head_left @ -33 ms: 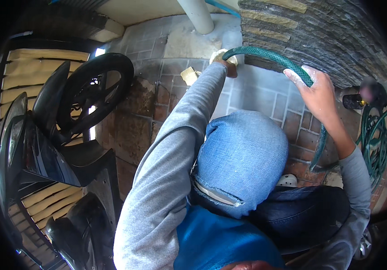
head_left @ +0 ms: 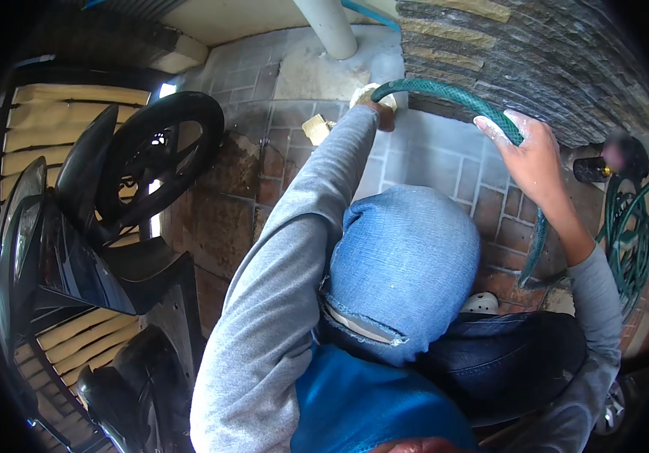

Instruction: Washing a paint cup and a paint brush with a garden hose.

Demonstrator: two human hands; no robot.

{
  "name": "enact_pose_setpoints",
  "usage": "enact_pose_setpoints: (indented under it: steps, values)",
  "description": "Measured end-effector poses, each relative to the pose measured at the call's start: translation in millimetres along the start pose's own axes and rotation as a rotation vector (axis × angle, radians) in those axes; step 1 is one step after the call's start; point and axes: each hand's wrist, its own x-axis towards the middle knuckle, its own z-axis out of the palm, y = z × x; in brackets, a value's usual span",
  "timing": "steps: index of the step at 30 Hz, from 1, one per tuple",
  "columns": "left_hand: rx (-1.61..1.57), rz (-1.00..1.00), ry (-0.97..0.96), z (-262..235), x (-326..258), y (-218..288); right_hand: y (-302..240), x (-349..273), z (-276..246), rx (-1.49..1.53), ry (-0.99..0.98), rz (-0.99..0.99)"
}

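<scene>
In the head view, the right hand (head_left: pixel 532 157) has thumb and fingers wrapped closed around the green braided plastic hose (head_left: pixel 445 92), which arches forward and also hangs behind the wrist to the brick-patterned floor (head_left: pixel 515 232). Out front, the left hand (head_left: pixel 386 121) is at the hose's far end, touching a pale cream lump (head_left: pixel 358 92); the fingers face away, so there's no telling how tightly they close. Here's the danger: white residue on the right fingers may be slick, and a slip could let that arch spring loose; bend it too sharply and it might kink. Tight quarters, too! The round white pipe (head_left: pixel 330 32) and layered stone wall (head_left: pixel 475 49) crowd the front, the raised light-blue denim knee (head_left: pixel 407 260) sits between the arms, and a glossy black motorcycle (head_left: pixel 83 260) blocks the left.
</scene>
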Motion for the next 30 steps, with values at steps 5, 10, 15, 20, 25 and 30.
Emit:
enact_pose_setpoints:
  steps: [5,10,15,20,25,30]
  values:
    - [-0.004,0.101,-0.135,5,2,-1,-1,-7,-9,-0.039,0.087,-0.078]
    - [0.008,0.035,-0.277,21,-2,0,1,-5,-8,-0.012,0.040,-0.050]
    - [-0.083,0.055,-0.116,30,6,-14,0,-4,-9,0.005,-0.013,-0.055]
    - [-0.443,0.122,0.204,43,4,-34,1,-5,-12,-0.017,-0.016,-0.043]
    - [-0.141,0.427,0.134,37,1,-79,4,-5,-13,-0.015,0.004,-0.057]
    - [-0.534,0.260,-0.064,40,7,-87,3,-2,-11,0.008,-0.001,-0.069]
